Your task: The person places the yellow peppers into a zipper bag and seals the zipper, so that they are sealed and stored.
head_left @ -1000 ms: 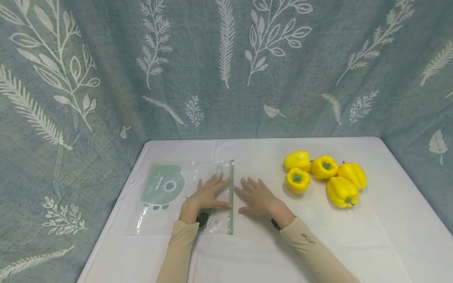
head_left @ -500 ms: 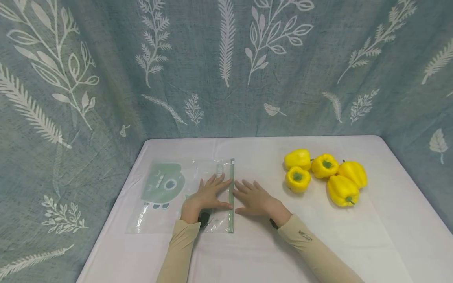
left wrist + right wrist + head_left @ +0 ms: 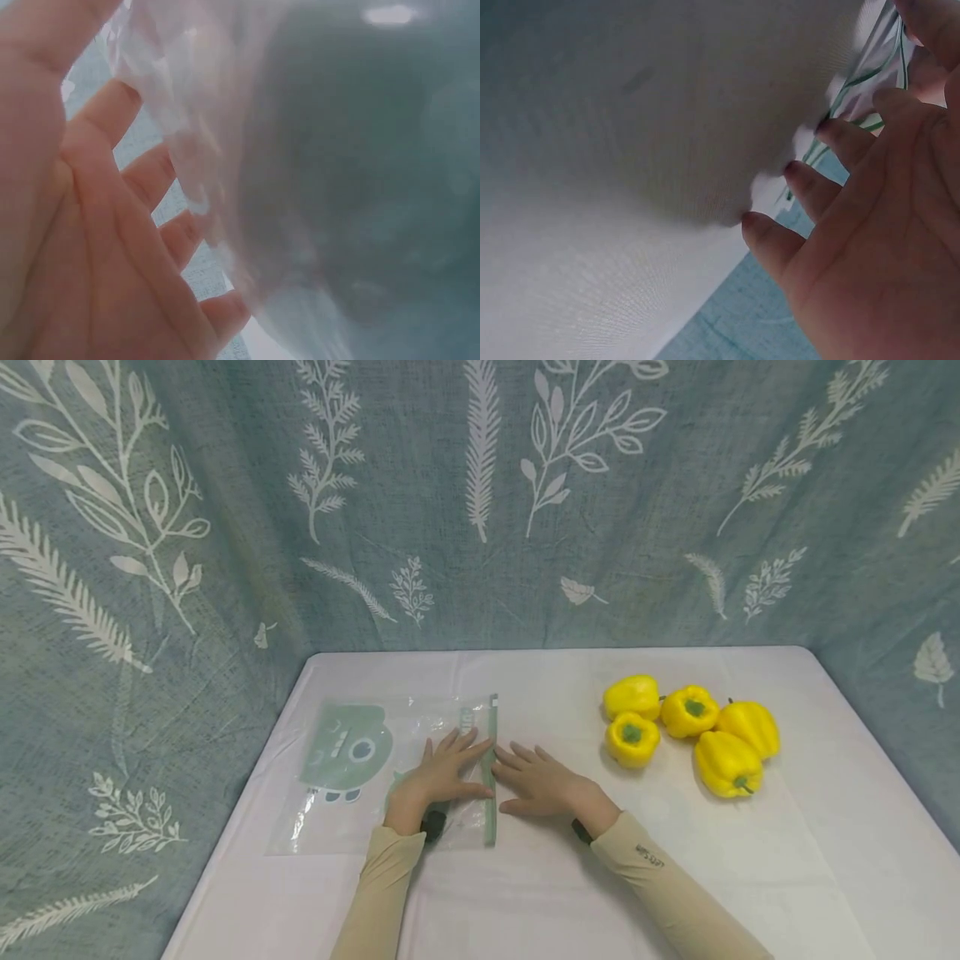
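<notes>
A clear plastic zip bag with a green printed cartoon figure lies flat on the left half of the table. Its green zip strip runs along the right edge. My left hand rests on the bag near that strip, fingers spread and thumb reaching the strip. From the other side, my right hand has its fingertips at the strip, palm down and fingers spread. The left wrist view shows fingertips against the clear film. In the right wrist view, fingertips touch the white cloth, with green strip lines beyond.
Several yellow bell peppers sit in a group at the back right of the white-covered table. A blue-green curtain with white leaf patterns hangs behind the table and along both sides.
My right hand has shifted slightly left, so its fingertips now meet the zip strip. The left hand stays nearly in place. The strip's near end looks slightly drawn up.
</notes>
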A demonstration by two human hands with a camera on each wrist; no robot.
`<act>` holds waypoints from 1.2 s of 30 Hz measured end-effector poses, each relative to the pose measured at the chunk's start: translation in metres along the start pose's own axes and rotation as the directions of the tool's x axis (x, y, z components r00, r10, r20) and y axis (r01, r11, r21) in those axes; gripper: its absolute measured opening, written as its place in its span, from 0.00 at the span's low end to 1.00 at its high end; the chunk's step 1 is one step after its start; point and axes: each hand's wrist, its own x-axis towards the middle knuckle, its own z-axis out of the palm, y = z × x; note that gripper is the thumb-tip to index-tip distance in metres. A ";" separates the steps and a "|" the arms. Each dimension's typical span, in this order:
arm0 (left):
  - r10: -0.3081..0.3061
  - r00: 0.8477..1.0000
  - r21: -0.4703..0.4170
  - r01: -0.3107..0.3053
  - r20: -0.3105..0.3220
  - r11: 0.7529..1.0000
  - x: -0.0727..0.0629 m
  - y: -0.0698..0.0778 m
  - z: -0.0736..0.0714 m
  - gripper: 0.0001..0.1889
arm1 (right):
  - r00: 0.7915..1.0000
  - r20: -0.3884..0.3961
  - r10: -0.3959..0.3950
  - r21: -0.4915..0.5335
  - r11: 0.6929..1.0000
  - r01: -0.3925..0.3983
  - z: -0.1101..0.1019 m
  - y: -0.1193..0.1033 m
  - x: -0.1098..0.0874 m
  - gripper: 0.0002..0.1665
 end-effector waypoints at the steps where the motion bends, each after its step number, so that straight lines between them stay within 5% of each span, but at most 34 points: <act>1: 0.005 1.000 -0.002 -0.005 -0.004 1.000 0.000 0.000 0.000 0.44 | 1.000 0.001 0.003 0.004 1.000 -0.003 0.000 0.000 0.000 0.40; 24: 0.087 0.989 0.002 -0.087 -0.117 0.996 -0.008 -0.003 -0.006 0.33 | 0.988 -0.146 0.056 0.070 0.996 -0.046 0.003 0.003 0.015 0.34; 36: 0.092 0.983 0.054 -0.085 -0.157 0.995 -0.011 0.004 -0.011 0.32 | 0.990 -0.115 0.077 -0.016 0.997 -0.080 0.001 -0.001 0.018 0.39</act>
